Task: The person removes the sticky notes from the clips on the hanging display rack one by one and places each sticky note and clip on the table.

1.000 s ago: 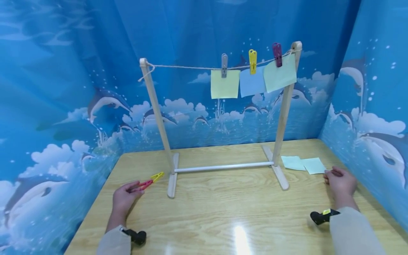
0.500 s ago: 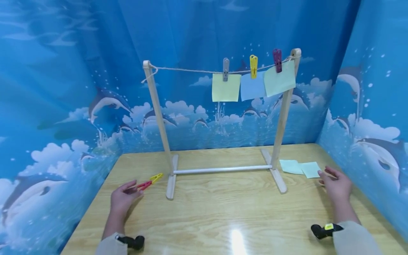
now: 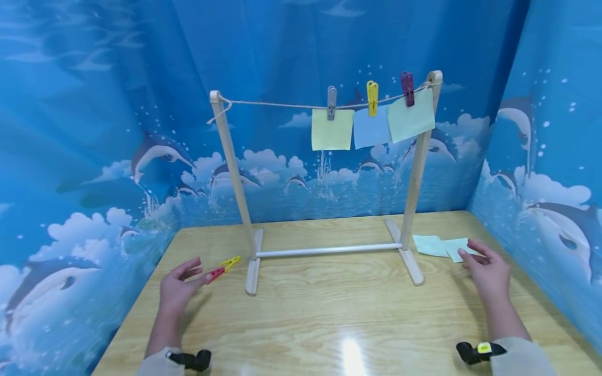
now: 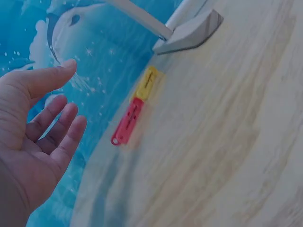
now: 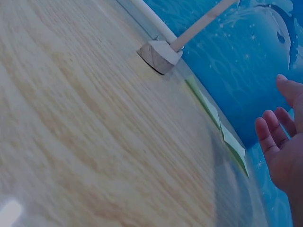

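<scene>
Blue curtains [image 3: 282, 52] printed with dolphins and clouds stand behind the rack [image 3: 414, 188] and to both sides of it, and a wood-grain tabletop [image 3: 301, 313] carries it. On this surface, left of the rack's left foot, a red peg [image 4: 127, 122] and a small yellow peg [image 4: 147, 82] lie end to end, the yellow one nearer the rack. Right of the rack's right foot lie two pale green sheets, a left sheet [image 3: 430, 245] and a right sheet [image 3: 456, 249], meeting at their edges.

My left hand [image 3: 177, 287], left of the rack, holds nothing; its fingers curve loosely, just beside the red peg, and the left wrist view shows a gap between them. My right hand [image 3: 490, 271], right of the rack, is likewise relaxed and holds nothing, beside the right sheet and partly covering it in the head view. My hands are well apart.

Across the rack's top runs a cord [image 3: 273, 104]. From its right post leftward hang a green note [image 3: 411, 117] under a purple peg [image 3: 407, 89], a blue note [image 3: 369, 128] under a yellow peg, and a yellow-green note [image 3: 332, 133] under a grey peg [image 3: 331, 102].
</scene>
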`<state>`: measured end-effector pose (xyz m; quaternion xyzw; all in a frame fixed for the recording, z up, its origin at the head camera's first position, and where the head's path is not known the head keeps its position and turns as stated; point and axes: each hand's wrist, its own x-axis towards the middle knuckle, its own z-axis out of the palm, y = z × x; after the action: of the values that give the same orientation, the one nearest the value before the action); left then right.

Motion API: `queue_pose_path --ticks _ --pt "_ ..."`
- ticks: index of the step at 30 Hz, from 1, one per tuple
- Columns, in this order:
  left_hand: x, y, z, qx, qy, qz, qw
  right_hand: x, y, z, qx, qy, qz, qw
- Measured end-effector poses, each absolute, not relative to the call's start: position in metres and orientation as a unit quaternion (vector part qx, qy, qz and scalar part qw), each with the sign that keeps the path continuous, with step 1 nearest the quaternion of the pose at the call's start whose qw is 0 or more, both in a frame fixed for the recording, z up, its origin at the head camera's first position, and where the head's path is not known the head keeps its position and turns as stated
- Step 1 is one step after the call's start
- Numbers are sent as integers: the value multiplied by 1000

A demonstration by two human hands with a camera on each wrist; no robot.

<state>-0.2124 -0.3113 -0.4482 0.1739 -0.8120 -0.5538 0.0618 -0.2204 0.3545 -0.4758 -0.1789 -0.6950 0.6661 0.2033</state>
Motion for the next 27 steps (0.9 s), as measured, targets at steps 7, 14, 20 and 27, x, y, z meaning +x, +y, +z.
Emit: queue_pose_path --ticks 7,14,20,27 --pt "-212 -303 -437 150 -812 -561 57 -216 345 -465 -119 -695 678 209" --pt "-211 -293 -425 138 -814 -561 54 -215 334 -454 -54 -683 698 209" --pt "-208 -286 -416 132 -818 -557 51 -213 325 -445 -48 -708 679 186" --pt "-203 -281 -406 98 -825 -554 59 -210 312 -433 -7 -716 673 187"
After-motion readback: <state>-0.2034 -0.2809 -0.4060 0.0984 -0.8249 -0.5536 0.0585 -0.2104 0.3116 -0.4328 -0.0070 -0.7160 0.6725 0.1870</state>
